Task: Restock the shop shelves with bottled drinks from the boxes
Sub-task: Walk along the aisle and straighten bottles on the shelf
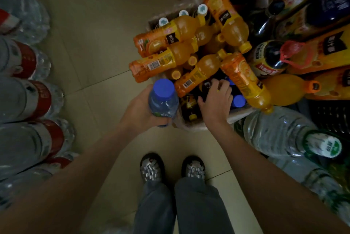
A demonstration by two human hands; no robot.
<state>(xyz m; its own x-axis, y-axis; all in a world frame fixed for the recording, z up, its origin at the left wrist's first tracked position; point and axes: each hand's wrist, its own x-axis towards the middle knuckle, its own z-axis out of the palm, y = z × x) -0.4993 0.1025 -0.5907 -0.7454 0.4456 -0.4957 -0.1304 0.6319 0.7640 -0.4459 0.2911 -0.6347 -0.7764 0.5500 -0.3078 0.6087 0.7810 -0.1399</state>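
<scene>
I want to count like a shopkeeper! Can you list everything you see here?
blue-capped bottle: one, clear, held upright in the left hand.
orange juice bottles: several, orange, piled lying across the box.
box: one, pale, on the floor ahead.
water bottle packs: several, clear with red labels, far left.
large water bottle: one, clear, green cap, right.
floor: beige tiles.
shoes: two, silver and black, bottom centre.
left hand: grips the blue-capped bottle.
right hand: reaches into the box among dark bottles.

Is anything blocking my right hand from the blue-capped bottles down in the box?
Yes. Orange juice bottles lie slanted across the box above the blue-capped bottles; the right hand reaches between them.
</scene>
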